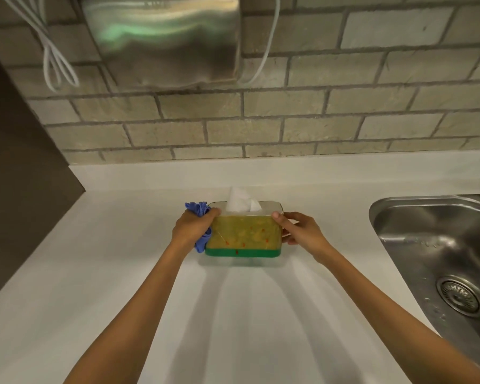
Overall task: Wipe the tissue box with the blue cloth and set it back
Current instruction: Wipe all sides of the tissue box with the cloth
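The tissue box [244, 234] is yellow-green with a green base band and a white tissue [240, 202] sticking up from its top. It stands upright on the white counter [122, 273], held between both hands. My left hand [190, 230] presses the bunched blue cloth [198, 212] against the box's left end. Blue folds show above and below that hand. My right hand [298, 230] grips the box's right end, thumb on the top edge. I cannot tell whether the box touches the counter or hovers just above it.
A steel sink [438, 261] with a drain lies at the right. A brick wall rises behind the counter, with a steel dispenser [164, 37] and white cables [56, 59] mounted above. A dark panel [20, 176] borders the left side.
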`<state>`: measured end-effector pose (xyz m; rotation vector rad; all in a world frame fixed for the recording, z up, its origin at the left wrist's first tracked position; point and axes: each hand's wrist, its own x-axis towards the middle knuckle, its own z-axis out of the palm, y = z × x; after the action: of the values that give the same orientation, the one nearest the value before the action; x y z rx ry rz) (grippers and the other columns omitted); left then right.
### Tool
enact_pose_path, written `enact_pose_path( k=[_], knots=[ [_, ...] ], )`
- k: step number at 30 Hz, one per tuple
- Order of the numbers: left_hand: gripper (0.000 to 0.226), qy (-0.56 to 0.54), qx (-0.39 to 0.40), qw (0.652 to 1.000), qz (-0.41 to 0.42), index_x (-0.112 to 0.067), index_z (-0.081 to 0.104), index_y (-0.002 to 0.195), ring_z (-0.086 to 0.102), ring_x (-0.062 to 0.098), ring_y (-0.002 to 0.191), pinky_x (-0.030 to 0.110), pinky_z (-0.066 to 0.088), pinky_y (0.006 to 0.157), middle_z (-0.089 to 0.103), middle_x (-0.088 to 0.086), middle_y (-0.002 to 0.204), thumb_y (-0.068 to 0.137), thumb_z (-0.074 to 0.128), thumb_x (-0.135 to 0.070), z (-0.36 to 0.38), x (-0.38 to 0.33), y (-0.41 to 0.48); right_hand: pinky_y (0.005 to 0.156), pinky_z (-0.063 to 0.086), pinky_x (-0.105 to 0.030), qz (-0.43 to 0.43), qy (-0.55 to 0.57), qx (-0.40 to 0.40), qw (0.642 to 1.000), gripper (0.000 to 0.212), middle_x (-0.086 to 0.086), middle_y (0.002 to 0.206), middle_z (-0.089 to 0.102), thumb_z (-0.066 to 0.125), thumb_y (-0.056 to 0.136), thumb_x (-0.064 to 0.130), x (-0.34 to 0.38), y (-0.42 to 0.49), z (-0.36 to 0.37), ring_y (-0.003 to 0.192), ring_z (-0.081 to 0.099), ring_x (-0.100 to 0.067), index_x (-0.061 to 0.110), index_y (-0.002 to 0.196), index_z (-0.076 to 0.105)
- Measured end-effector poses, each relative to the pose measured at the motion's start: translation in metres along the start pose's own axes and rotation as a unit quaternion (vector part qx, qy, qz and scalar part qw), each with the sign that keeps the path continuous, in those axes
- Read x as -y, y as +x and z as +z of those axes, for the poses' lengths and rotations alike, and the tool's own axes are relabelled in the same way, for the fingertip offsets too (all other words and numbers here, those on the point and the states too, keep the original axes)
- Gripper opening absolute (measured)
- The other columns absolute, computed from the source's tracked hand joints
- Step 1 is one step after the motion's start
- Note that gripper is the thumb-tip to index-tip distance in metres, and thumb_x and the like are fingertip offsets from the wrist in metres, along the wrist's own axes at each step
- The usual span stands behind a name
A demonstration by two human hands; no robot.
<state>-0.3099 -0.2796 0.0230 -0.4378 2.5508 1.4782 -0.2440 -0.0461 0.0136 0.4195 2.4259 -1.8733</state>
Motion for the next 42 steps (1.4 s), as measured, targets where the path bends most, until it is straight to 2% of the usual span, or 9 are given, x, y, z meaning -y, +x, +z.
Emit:
enact_pose_path(
  k=[4, 10, 13, 18, 20, 23, 33, 39, 42],
  knots=[
    [0.041, -0.003, 0.013, 1.0, 0.015, -0.021, 0.049, 0.065, 0.055, 0.016, 0.063, 0.043, 0.053, 0.084, 0.056, 0.003, 0.064, 0.075, 0.063, -0.057, -0.002, 0.0, -0.009, 0.048, 0.049, -0.014, 0.004, 0.013, -0.018, 1.0, 0.065, -0.006, 0.083, 0.072, 0.063, 0.075, 0.056, -0.006, -0.004, 0.001, 0.065, 0.07, -0.013, 0.016, 0.124, 0.055],
    [0.056, 0.008, 0.087, 0.994, 0.063, -0.018, 0.038, 0.06, 0.047, 0.013, 0.051, 0.024, 0.04, 0.051, 0.043, -0.002, 0.05, 0.067, 0.066, -0.065, -0.007, -0.003, -0.012, 0.047, 0.047, -0.013, 0.009, 0.011, -0.002, 1.0, 0.067, -0.003, 0.084, 0.068, 0.056, 0.079, 0.058, -0.011, 0.007, 0.001, 0.067, 0.066, -0.014, 0.025, 0.136, 0.045],
    [0.055, 0.023, 0.1, 0.993, 0.058, -0.017, 0.04, 0.064, 0.048, 0.015, 0.054, 0.025, 0.041, 0.054, 0.046, 0.001, 0.054, 0.068, 0.067, -0.064, -0.009, -0.006, -0.008, 0.066, 0.051, -0.024, 0.007, -0.002, -0.001, 1.0, 0.065, -0.001, 0.09, 0.063, 0.054, 0.076, 0.062, -0.012, 0.014, 0.003, 0.078, 0.061, -0.016, 0.021, 0.127, 0.048],
    [0.053, 0.023, 0.109, 0.992, 0.057, -0.014, 0.047, 0.069, 0.049, 0.017, 0.056, 0.03, 0.041, 0.06, 0.046, 0.0, 0.051, 0.069, 0.067, -0.063, -0.008, -0.013, -0.001, 0.111, 0.032, -0.038, 0.009, 0.065, 0.024, 0.998, 0.082, -0.01, 0.146, 0.035, 0.058, 0.072, 0.063, -0.014, 0.031, 0.008, 0.136, 0.035, -0.023, 0.017, 0.135, 0.032],
    [0.053, 0.029, 0.103, 0.993, 0.058, -0.015, 0.045, 0.065, 0.048, 0.016, 0.055, 0.028, 0.041, 0.059, 0.046, 0.0, 0.05, 0.07, 0.065, -0.064, -0.007, -0.016, -0.001, 0.117, 0.024, -0.042, 0.017, 0.122, 0.061, 0.99, 0.107, -0.005, 0.148, 0.031, 0.059, 0.059, 0.072, -0.012, 0.036, 0.01, 0.139, 0.03, -0.022, 0.023, 0.145, 0.017],
    [0.052, 0.027, 0.076, 0.995, 0.062, -0.017, 0.045, 0.067, 0.051, 0.014, 0.056, 0.026, 0.041, 0.058, 0.05, -0.001, 0.053, 0.072, 0.062, -0.066, -0.003, -0.015, -0.001, 0.116, 0.027, -0.046, 0.019, 0.136, 0.105, 0.985, 0.087, -0.002, 0.127, 0.046, 0.059, 0.062, 0.074, -0.012, 0.046, 0.014, 0.126, 0.044, -0.02, 0.024, 0.127, 0.032],
    [0.049, 0.039, -0.164, 0.966, 0.197, -0.011, 0.049, 0.124, 0.06, 0.032, 0.103, 0.041, 0.051, 0.085, 0.063, 0.012, 0.11, 0.091, 0.045, -0.047, 0.025, 0.005, -0.024, 0.104, 0.044, -0.041, -0.001, 0.119, 0.092, 0.989, 0.084, -0.009, 0.119, 0.062, 0.046, 0.069, 0.065, -0.014, 0.05, 0.021, 0.111, 0.06, -0.024, 0.008, 0.131, 0.044],
    [0.085, 0.137, -0.141, 0.909, 0.366, -0.023, 0.012, 0.149, 0.018, 0.024, 0.145, 0.044, 0.015, 0.119, 0.021, 0.009, 0.158, 0.082, 0.025, -0.074, 0.034, 0.017, -0.044, 0.098, 0.049, -0.036, 0.011, 0.141, 0.112, 0.984, 0.093, -0.013, 0.117, 0.067, 0.053, 0.056, 0.074, -0.011, 0.055, 0.018, 0.108, 0.064, -0.023, 0.01, 0.123, 0.057],
    [0.076, 0.127, -0.14, 0.905, 0.381, -0.024, 0.026, 0.145, 0.016, 0.027, 0.146, 0.046, 0.014, 0.118, 0.022, 0.01, 0.157, 0.086, 0.009, -0.069, 0.041, 0.02, -0.048, 0.099, 0.048, -0.038, 0.018, 0.14, 0.106, 0.984, 0.098, -0.013, 0.116, 0.067, 0.056, 0.051, 0.077, -0.012, 0.059, 0.019, 0.107, 0.064, -0.025, 0.01, 0.123, 0.057]
  ],
)
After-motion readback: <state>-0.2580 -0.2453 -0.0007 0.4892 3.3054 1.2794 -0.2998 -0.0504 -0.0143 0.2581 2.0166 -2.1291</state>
